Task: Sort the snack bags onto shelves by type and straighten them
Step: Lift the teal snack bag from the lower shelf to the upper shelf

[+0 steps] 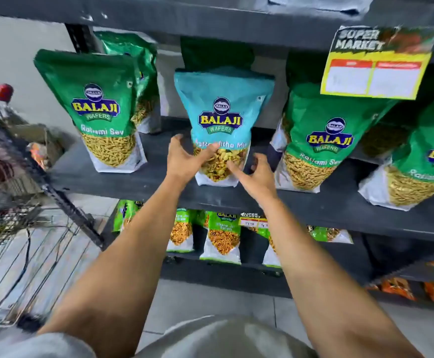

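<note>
A light blue Balaji snack bag (223, 109) stands upright at the middle of the dark shelf (159, 182), between green Ratlami Sev bags. My left hand (184, 158) clasps its lower left edge, thumb beside the bag and fingers across the clear window. My right hand (258, 177) is at the lower right corner with fingers spread, the index fingertip touching the front. One green bag (94, 99) stands to the left, with another green bag (133, 63) behind it. More green bags (321, 130) (422, 161) lean on the right.
A metal shopping cart (17, 228) with a red handle is close on the left. A yellow price tag (373, 71) hangs from the shelf above. Light green snack bags (223, 236) fill the lower shelf, and orange packs (396, 288) lie at the bottom right.
</note>
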`<state>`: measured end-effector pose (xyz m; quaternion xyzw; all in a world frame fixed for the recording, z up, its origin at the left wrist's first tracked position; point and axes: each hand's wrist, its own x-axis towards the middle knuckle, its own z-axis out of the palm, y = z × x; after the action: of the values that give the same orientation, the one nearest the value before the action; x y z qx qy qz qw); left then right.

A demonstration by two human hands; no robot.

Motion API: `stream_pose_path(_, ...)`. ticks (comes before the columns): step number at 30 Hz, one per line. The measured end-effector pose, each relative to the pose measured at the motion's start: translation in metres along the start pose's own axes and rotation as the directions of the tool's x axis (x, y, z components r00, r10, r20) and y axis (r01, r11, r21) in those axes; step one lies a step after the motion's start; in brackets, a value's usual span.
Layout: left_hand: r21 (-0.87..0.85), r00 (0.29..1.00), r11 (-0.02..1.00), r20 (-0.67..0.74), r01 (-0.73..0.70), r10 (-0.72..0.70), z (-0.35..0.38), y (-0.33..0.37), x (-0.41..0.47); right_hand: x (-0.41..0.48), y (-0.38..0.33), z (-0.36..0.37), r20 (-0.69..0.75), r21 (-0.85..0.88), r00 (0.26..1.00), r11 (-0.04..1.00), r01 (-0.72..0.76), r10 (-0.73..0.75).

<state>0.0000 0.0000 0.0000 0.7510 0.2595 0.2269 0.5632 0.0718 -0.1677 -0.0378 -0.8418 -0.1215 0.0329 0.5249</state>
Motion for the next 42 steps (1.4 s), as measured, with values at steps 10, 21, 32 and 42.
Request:
stream_pose_path(10, 0.002, 0.977, 1.000, 0.212, 0.023, -0.022, 0.007, -0.036, 0.018, 0.021, 0.026, 0.014, 0.239, 0.233, 0.969, 0.966, -0.115, 0.058)
stream_pose_path(21, 0.004, 0.977, 1.000, 0.210, -0.029, 0.027, -0.027, -0.038, -0.028, -0.038, 0.009, 0.004, 0.186, 0.183, 0.983, 0.982, -0.036, 0.002)
stream_pose_path(32, -0.185, 0.945, 0.947, 0.152, -0.261, 0.290, -0.091, 0.027, -0.094, -0.113, -0.074, -0.029, 0.070, 0.229, 0.980, 0.959, 0.167, -0.187)
stream_pose_path(42, -0.138, 0.834, 0.823, -0.068, -0.551, 0.547, -0.139, 0.135, -0.117, -0.140, -0.192, -0.084, -0.067, 0.183, 0.874, 0.856, 0.484, -0.481)
